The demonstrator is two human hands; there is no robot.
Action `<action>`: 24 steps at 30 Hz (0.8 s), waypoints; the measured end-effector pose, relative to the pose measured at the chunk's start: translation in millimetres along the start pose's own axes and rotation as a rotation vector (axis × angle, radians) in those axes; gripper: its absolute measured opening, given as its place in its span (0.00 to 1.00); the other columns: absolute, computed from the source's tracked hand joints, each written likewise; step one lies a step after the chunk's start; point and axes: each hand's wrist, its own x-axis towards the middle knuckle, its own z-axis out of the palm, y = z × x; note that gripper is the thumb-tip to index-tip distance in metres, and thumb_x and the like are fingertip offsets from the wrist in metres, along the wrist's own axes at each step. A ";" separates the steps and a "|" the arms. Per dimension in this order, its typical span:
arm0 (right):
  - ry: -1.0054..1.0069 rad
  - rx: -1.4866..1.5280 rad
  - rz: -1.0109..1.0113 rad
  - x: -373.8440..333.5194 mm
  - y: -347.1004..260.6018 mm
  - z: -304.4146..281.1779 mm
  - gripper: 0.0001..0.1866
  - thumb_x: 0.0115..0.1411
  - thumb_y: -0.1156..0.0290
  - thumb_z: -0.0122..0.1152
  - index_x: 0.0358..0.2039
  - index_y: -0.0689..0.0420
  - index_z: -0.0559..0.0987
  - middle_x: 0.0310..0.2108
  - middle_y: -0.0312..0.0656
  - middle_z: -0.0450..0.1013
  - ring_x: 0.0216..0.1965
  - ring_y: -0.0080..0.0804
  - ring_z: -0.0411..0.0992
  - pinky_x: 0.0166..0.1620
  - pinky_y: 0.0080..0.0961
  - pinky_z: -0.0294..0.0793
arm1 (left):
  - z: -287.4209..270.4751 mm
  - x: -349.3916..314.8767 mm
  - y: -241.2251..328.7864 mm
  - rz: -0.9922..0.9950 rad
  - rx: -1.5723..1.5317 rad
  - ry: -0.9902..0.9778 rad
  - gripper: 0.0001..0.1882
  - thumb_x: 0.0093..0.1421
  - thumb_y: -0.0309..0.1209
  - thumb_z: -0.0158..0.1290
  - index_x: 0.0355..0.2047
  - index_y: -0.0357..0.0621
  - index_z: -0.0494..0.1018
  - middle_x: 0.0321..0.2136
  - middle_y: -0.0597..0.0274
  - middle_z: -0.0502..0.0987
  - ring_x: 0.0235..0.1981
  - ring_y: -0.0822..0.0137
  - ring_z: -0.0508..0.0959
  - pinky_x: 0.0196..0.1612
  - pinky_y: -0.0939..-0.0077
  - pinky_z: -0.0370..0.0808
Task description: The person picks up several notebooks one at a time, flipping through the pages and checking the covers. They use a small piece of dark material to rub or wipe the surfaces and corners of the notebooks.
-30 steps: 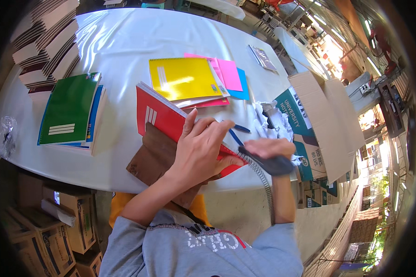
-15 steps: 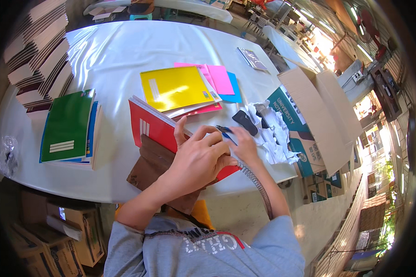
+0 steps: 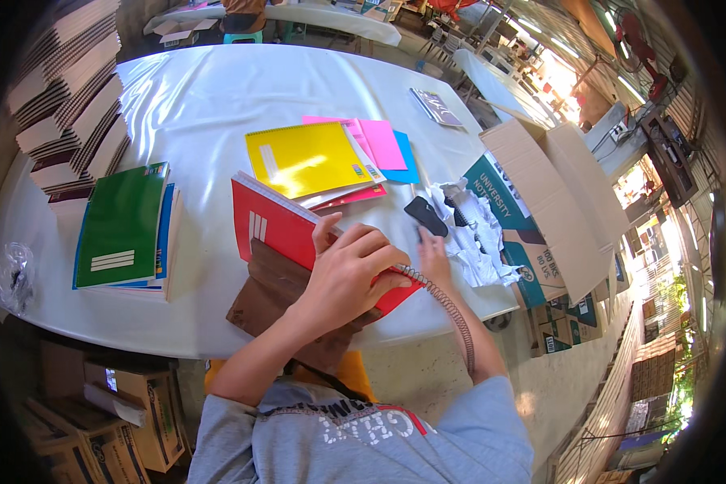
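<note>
Right hand (image 3: pixel 436 256) and left hand (image 3: pixel 353 266) stand farther apart than half a second ago, and the blue tool that showed in the right hand is now out of sight. The left thumb and fingers are pinched on the edge of the red notebook (image 3: pixel 276 224), where the coil (image 3: pixel 452 310) meets it. The right fingers bend downward just beside the black block (image 3: pixel 427 214); whether they grasp anything, I cannot tell.

From the left fingers, the coil arcs over the right forearm. The notebook leans at the table's near edge, a brown sheet (image 3: pixel 274 289) against its lower part. Beyond it lie the yellow notebook (image 3: pixel 302 157) and pink covers (image 3: pixel 383 145); torn paper (image 3: pixel 480 242) and a carton (image 3: pixel 532 234) are rightward, the green notebook (image 3: pixel 125 222) leftward.

Binding the red notebook seems the step in hand. The next move probably calls for the left hand to keep the edge steady while the right works the coil.
</note>
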 end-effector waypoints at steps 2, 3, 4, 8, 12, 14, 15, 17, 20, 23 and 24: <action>0.063 0.504 0.444 5.4 8.8 -32.9 0.22 0.58 0.58 0.53 0.50 0.55 0.68 0.33 0.43 0.66 0.34 0.34 0.67 0.34 0.33 0.69 | 2.5 -0.9 -4.3 0.042 0.004 0.014 0.11 0.41 0.38 0.63 0.27 0.56 0.76 0.26 0.72 0.72 0.37 0.70 0.71 0.53 0.61 0.51; -0.054 0.827 0.891 14.3 -2.8 -64.8 0.21 0.57 0.58 0.55 0.49 0.54 0.69 0.30 0.41 0.66 0.32 0.30 0.66 0.32 0.29 0.68 | 0.7 -2.9 -6.9 0.037 0.025 0.051 0.11 0.41 0.38 0.63 0.27 0.56 0.76 0.25 0.72 0.71 0.36 0.71 0.71 0.52 0.61 0.52; 0.114 1.148 0.839 4.8 16.2 -86.5 0.20 0.56 0.59 0.55 0.46 0.55 0.70 0.30 0.40 0.65 0.31 0.28 0.65 0.32 0.24 0.66 | 3.2 -2.0 -5.7 0.046 0.021 0.085 0.12 0.40 0.38 0.63 0.26 0.55 0.75 0.24 0.72 0.71 0.35 0.71 0.71 0.52 0.61 0.52; 0.457 1.771 0.359 -39.6 20.8 -200.5 0.27 0.48 0.63 0.55 0.49 0.56 0.66 0.34 0.40 0.62 0.34 0.29 0.62 0.38 0.27 0.65 | 13.4 1.7 -7.4 0.037 0.018 0.108 0.10 0.41 0.38 0.63 0.25 0.55 0.75 0.24 0.73 0.71 0.33 0.70 0.70 0.51 0.62 0.52; 0.507 1.410 0.165 -77.9 -54.1 -261.7 0.44 0.42 0.61 0.60 0.60 0.53 0.52 0.39 0.37 0.57 0.40 0.27 0.58 0.42 0.29 0.62 | 22.8 5.2 -6.1 0.012 0.133 0.157 0.08 0.45 0.37 0.60 0.26 0.56 0.74 0.23 0.72 0.69 0.31 0.70 0.69 0.50 0.64 0.51; 0.363 1.288 0.167 -90.5 -111.0 -251.1 0.47 0.39 0.64 0.65 0.60 0.52 0.52 0.37 0.34 0.58 0.37 0.26 0.59 0.40 0.25 0.62 | 23.9 6.6 -4.1 0.014 0.134 0.163 0.07 0.47 0.36 0.58 0.28 0.57 0.73 0.23 0.72 0.69 0.31 0.71 0.69 0.51 0.65 0.49; 0.168 0.982 0.212 -97.4 -135.0 -247.6 0.46 0.39 0.67 0.66 0.60 0.52 0.54 0.36 0.35 0.60 0.35 0.26 0.61 0.39 0.24 0.62 | 22.5 7.0 -5.7 0.044 0.142 0.155 0.07 0.47 0.36 0.58 0.27 0.57 0.73 0.22 0.73 0.68 0.31 0.72 0.69 0.49 0.65 0.49; -0.042 0.465 0.105 -93.4 -174.2 -226.5 0.41 0.40 0.73 0.66 0.58 0.52 0.61 0.34 0.36 0.62 0.33 0.29 0.64 0.38 0.24 0.62 | 19.1 6.5 -9.8 0.081 0.168 0.145 0.07 0.47 0.37 0.59 0.27 0.58 0.73 0.22 0.73 0.68 0.30 0.72 0.68 0.47 0.66 0.50; 0.033 0.042 -0.053 -82.1 -202.5 -213.5 0.36 0.42 0.77 0.63 0.55 0.49 0.67 0.34 0.39 0.63 0.34 0.33 0.66 0.38 0.27 0.61 | 21.8 7.4 -7.2 0.077 0.087 0.215 0.09 0.43 0.38 0.62 0.25 0.56 0.75 0.21 0.72 0.69 0.29 0.69 0.69 0.43 0.68 0.52; 0.173 -0.224 -0.037 -75.9 -212.0 -209.1 0.36 0.41 0.79 0.61 0.54 0.44 0.70 0.35 0.40 0.63 0.37 0.35 0.66 0.40 0.32 0.60 | 21.3 6.7 -1.9 0.078 0.150 0.259 0.09 0.43 0.38 0.62 0.25 0.57 0.74 0.21 0.73 0.69 0.29 0.69 0.68 0.43 0.68 0.52; 0.212 -0.246 0.030 -73.7 -212.1 -206.4 0.35 0.42 0.79 0.61 0.54 0.44 0.70 0.36 0.40 0.63 0.38 0.35 0.65 0.40 0.33 0.60 | 22.2 5.6 -1.8 0.067 0.146 0.254 0.08 0.45 0.37 0.60 0.25 0.57 0.74 0.22 0.73 0.69 0.30 0.71 0.68 0.44 0.67 0.52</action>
